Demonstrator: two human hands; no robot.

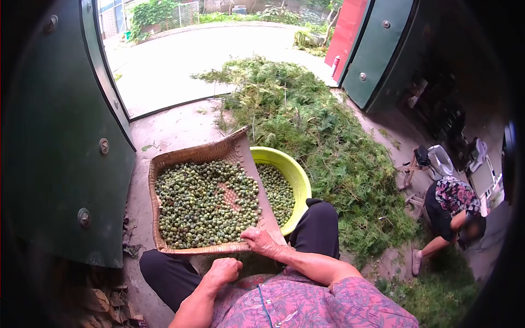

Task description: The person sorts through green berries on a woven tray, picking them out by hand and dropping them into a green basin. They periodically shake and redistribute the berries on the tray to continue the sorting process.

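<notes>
A woven winnowing basket point(198, 151), holding many small round green fruits point(205, 205), lies tilted across my knees. My right hand point(261, 241) grips its near rim close to the right corner. Just below that rim, over my lap, my left hand point(225, 270) is curled into a fist apart from the basket; what it holds, if anything, is hidden. Partly under the basket's right side stands a yellow-green basin point(298, 183) with more of the same green fruits point(276, 194) inside. Some of the basket's woven bottom shows through the fruits.
Cut leafy green branches point(306, 120) are heaped beyond and right of the basin. Another person point(454, 205) bends over at the right, near a folding chair. Green metal doors point(65, 136) frame the bright doorway. Split firewood point(98, 303) lies at the lower left.
</notes>
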